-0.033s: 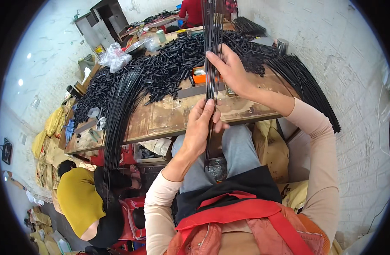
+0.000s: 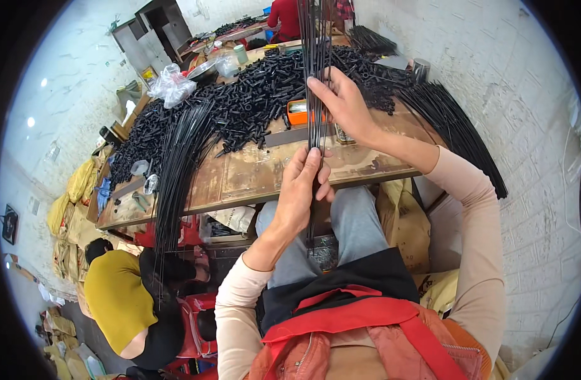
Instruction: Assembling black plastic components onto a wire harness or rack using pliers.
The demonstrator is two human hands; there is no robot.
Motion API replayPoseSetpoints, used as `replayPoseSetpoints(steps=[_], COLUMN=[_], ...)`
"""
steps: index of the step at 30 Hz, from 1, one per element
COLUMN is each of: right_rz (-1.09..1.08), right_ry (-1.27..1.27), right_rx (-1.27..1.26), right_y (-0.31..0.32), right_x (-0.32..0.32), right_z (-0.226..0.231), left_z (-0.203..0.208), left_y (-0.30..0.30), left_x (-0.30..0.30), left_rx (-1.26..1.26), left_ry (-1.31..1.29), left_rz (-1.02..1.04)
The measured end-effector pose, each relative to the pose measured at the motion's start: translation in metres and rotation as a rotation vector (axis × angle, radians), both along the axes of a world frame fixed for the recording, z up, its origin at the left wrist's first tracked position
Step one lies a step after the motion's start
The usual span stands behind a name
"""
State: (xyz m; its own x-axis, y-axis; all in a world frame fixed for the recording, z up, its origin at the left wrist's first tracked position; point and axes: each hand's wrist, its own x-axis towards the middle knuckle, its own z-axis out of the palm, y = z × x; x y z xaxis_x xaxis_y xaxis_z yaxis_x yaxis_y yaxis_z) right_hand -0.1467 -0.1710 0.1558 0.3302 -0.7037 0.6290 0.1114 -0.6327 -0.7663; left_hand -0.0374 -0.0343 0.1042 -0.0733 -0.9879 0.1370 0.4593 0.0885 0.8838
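Note:
A bundle of long, thin black rods (image 2: 315, 130) stands upright before me, its top running out of view. My left hand (image 2: 296, 193) is closed round its lower part, just above my knees, with the rod ends hanging below. Higher up, my right hand (image 2: 350, 111) grips the same bundle, thumb across the front. Behind the rods, an orange box (image 2: 297, 118) holding small pale items sits on the wooden table (image 2: 246, 177). A large heap of short black tubes (image 2: 258, 92) spreads over the table beyond my hands.
More black rods (image 2: 179, 158) overhang the table's front edge at left, and another bundle (image 2: 458, 130) lies at right. A clear plastic bag (image 2: 171, 87) and a metal cup (image 2: 421, 69) flank the heap. A person in yellow (image 2: 119, 297) bends low at left; a person in red (image 2: 285, 18) is far back.
The bundle's lower end has shifted very slightly to the right. Both hands keep their grip in nearly the same place.

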Motion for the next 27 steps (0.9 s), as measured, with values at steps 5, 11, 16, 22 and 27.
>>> replayPoseSetpoints(steps=[5, 11, 16, 22, 27], right_rz=[0.052, -0.03, -0.016, -0.14, -0.06], right_ry=[-0.025, -0.034, -0.11, -0.118, -0.025], right_rx=[0.203, 0.12, 0.172, 0.138, 0.181], right_y=[0.005, 0.0, -0.011, -0.028, -0.01], right_x=[-0.006, -0.004, -0.015, -0.041, -0.01], right_z=[0.006, 0.003, 0.01, 0.018, 0.007], left_z=[-0.002, -0.002, 0.002, 0.037, 0.034], left_y=[-0.005, -0.019, -0.026, -0.024, -0.025], left_x=[0.002, 0.003, 0.04, 0.081, 0.054], left_rx=[-0.031, -0.115, -0.105, -0.139, -0.094], left_ry=[-0.123, -0.088, -0.276, -0.225, -0.138], left_rz=[0.106, 0.292, 0.374, 0.443, 0.254])
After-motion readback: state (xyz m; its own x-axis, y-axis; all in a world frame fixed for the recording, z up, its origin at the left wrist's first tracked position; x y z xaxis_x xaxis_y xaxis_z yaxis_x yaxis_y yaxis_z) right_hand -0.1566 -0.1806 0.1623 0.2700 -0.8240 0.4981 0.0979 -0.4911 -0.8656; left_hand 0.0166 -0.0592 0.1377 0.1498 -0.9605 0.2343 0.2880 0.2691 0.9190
